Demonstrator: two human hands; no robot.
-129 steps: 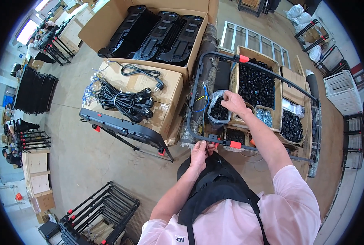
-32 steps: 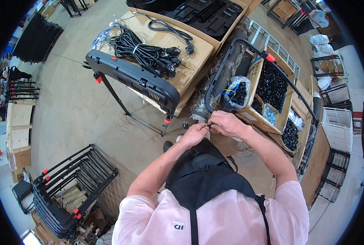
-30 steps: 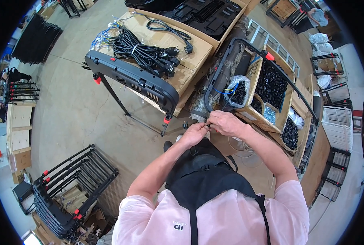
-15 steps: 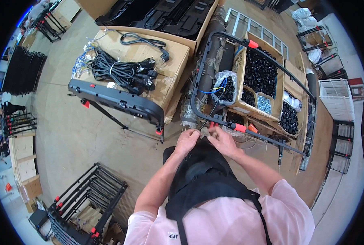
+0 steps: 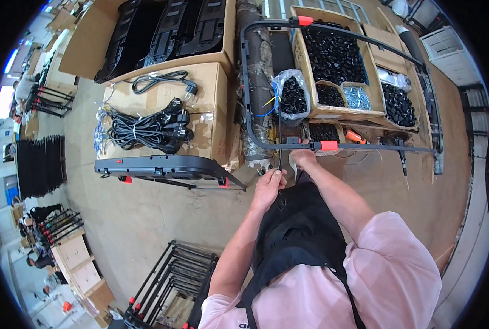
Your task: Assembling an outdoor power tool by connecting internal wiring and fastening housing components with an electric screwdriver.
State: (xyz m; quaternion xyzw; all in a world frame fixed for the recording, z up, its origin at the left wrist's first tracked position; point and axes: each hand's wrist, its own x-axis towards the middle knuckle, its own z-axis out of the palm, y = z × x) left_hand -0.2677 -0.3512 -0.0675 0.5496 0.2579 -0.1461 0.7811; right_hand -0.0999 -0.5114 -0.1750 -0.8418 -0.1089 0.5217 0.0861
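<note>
My left hand (image 5: 269,187) pinches a black cable (image 5: 280,159) just on my side of the black frame (image 5: 376,147). My right hand (image 5: 304,158) is at the frame; I cannot tell its grip. Judged risk: a hard pull could scrape the cable against the frame.

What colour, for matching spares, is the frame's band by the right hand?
The band is red; see the head view.

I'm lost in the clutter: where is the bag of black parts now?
In the head view, the bag sits right of centre, between the long roll and the box, ahead of the left hand.
</note>
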